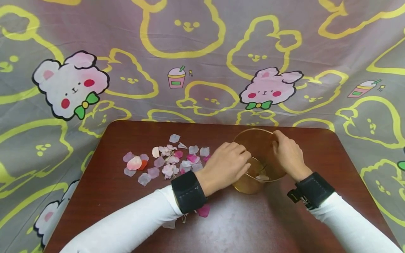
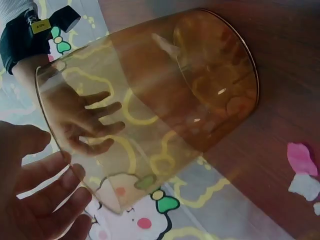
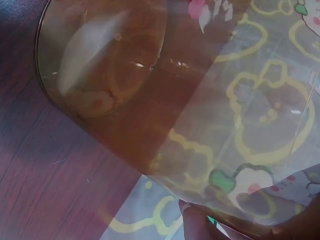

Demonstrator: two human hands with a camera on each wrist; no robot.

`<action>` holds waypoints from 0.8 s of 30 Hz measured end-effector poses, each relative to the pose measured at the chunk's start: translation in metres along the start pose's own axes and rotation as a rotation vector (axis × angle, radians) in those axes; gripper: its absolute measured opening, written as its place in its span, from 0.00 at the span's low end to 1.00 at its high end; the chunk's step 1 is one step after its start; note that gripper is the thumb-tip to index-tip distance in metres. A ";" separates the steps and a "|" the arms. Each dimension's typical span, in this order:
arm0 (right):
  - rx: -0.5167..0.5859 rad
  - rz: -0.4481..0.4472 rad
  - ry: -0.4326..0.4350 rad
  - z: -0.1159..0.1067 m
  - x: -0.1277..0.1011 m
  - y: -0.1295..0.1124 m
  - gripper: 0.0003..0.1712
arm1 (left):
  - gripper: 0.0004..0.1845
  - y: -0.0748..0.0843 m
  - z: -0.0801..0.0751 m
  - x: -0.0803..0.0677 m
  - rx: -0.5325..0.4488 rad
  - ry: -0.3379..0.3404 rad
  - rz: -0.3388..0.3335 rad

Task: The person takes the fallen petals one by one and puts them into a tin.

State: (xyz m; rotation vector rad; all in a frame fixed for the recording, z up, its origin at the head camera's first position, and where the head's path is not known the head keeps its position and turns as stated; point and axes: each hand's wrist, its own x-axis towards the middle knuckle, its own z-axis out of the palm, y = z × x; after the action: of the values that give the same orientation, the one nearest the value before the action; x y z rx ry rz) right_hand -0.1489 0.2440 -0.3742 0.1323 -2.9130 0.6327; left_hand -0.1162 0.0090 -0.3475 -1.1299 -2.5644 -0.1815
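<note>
- No readable writing anywhere.
- Amber cup (image 1: 259, 160) stands at the table's (image 1: 284, 225) centre-right; a pale petal lies inside.
- Right hand (image 1: 289, 154) grips its rim at 2 o'clock.
- Left hand (image 1: 226, 167), fingers relaxed, touches the rim at 9 o'clock.
- Petals (image 1: 167, 160) lie scattered at the cup's 9 o'clock.

I see a dark brown surface (image 1: 240, 225) before me. A grey cloth (image 1: 202, 63) printed with yellow outlines and pink rabbits (image 1: 269, 89) hangs behind and drapes around it.
</note>
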 end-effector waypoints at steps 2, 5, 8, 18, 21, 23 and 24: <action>0.003 -0.004 0.000 0.000 0.000 0.000 0.11 | 0.10 -0.006 -0.004 -0.002 -0.005 0.042 -0.011; 0.004 -0.008 -0.002 0.000 0.001 -0.001 0.09 | 0.09 -0.019 -0.011 -0.007 -0.022 0.101 -0.046; -0.002 -0.006 -0.005 0.000 0.001 -0.001 0.08 | 0.09 -0.034 -0.017 -0.017 -0.049 0.130 -0.098; -0.018 -0.006 0.001 -0.001 0.002 0.001 0.07 | 0.14 -0.080 -0.015 -0.083 -0.129 0.092 -0.356; -0.020 -0.002 -0.008 -0.001 0.002 0.000 0.08 | 0.16 -0.094 -0.007 -0.109 -0.109 0.043 -0.423; -0.020 0.002 -0.012 0.000 0.002 0.000 0.08 | 0.16 -0.103 -0.002 -0.127 -0.089 0.020 -0.452; -0.021 0.003 -0.012 0.000 0.002 0.001 0.08 | 0.16 -0.108 0.000 -0.136 -0.077 0.011 -0.466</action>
State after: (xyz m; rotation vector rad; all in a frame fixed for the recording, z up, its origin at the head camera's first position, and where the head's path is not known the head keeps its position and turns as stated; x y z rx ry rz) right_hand -0.1510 0.2445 -0.3738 0.1293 -2.9306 0.6034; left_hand -0.1099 -0.1586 -0.3938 -0.5324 -2.7905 -0.3958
